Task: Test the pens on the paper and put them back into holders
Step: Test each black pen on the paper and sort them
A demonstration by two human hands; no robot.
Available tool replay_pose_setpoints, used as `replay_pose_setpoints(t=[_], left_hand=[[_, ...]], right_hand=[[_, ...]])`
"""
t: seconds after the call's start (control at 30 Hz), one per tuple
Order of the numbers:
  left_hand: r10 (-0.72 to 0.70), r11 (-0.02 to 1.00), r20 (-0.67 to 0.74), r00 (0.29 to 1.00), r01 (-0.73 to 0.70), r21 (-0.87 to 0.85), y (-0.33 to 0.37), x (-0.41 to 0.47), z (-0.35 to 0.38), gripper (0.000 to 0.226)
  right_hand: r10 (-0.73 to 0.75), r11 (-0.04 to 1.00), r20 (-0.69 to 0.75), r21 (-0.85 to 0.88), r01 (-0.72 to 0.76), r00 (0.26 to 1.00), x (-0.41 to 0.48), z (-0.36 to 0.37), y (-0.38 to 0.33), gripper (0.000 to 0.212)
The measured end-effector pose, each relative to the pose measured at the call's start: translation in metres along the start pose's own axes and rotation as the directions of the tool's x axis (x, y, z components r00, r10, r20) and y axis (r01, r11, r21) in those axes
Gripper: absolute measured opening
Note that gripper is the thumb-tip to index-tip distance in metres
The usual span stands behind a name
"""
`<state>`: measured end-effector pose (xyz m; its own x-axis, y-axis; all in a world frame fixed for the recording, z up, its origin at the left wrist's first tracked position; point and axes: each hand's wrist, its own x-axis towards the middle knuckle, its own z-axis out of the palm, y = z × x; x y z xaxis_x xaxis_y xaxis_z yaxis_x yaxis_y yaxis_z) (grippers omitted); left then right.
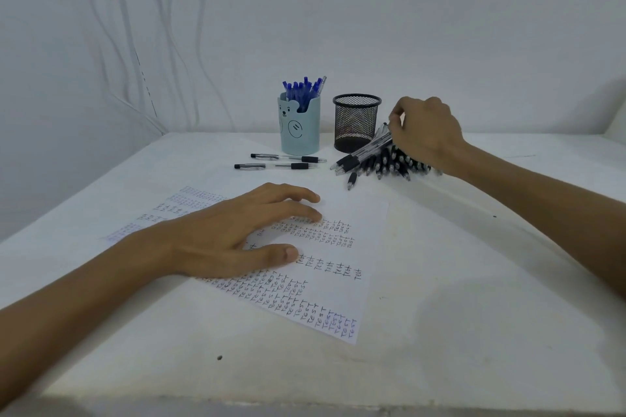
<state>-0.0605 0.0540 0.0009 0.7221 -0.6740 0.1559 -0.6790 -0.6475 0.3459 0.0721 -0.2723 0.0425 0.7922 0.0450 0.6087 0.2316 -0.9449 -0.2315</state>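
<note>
White table (474, 281): left hand (230, 234) flat on paper (338, 298), fingers (298, 210) spread; right hand (426, 132) pinches pen (367, 153).

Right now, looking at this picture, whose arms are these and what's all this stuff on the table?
It's one picture from a camera worn on a person's head, looking down at their own hands. The left hand lies flat on a paper covered in test words. The right hand seems to pinch a black pen from a pile of pens. Behind stand a blue holder holding blue pens and a black mesh holder; two pens lie loose in front.
</note>
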Motion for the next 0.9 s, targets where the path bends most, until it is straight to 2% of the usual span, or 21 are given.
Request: replay_pose_setpoints(t=[0.1, 0.2, 0.33, 0.4, 0.53, 0.63, 0.8, 0.9], left_hand=[[-0.016, 1.000, -0.034, 0.999, 0.016, 0.011, -0.002, -0.002, -0.002, 0.074], [-0.026, 0.999, -0.019, 0.999, 0.027, 0.028, -0.006, -0.001, -0.003, 0.076], [-0.034, 0.998, -0.004, 0.999, 0.035, 0.044, -0.008, -0.001, -0.003, 0.082], [-0.048, 0.998, 0.004, 0.999, 0.048, 0.031, -0.007, 0.000, -0.005, 0.087], [-0.058, 0.998, 0.008, 0.998, 0.058, -0.006, -0.005, -0.004, -0.010, 0.087], [0.007, 0.999, 0.047, 0.999, -0.008, 0.040, -0.008, -0.006, -0.014, 0.063], [0.033, 0.999, 0.041, 0.999, -0.034, 0.022, -0.008, -0.008, -0.018, 0.051], [0.013, 1.000, 0.039, 0.999, -0.013, 0.004, -0.005, -0.009, -0.017, 0.049]], right_hand=[[-0.086, 0.996, -0.049, -0.009, 0.085, 0.995, -0.006, 0.000, -0.017, 0.023], [-0.219, 0.971, -0.070, 0.081, 0.224, 0.973, -0.014, -0.003, -0.045, 0.019], [-0.464, 0.876, 0.085, 0.189, 0.443, 0.881, -0.020, 0.010, -0.084, 0.017], [-0.531, 0.843, 0.152, 0.191, 0.502, 0.834, -0.018, 0.025, -0.099, 0.017], [-0.561, 0.828, 0.254, 0.167, 0.536, 0.788, -0.011, 0.051, -0.120, 0.027], [-0.576, 0.815, 0.320, 0.154, 0.559, 0.752, -0.007, 0.060, -0.131, 0.028], [-0.592, 0.795, 0.290, 0.058, 0.603, 0.752, -0.003, 0.057, -0.138, 0.021], [-0.583, 0.812, 0.215, 0.114, 0.572, 0.784, -0.010, 0.049, -0.134, 0.015]])
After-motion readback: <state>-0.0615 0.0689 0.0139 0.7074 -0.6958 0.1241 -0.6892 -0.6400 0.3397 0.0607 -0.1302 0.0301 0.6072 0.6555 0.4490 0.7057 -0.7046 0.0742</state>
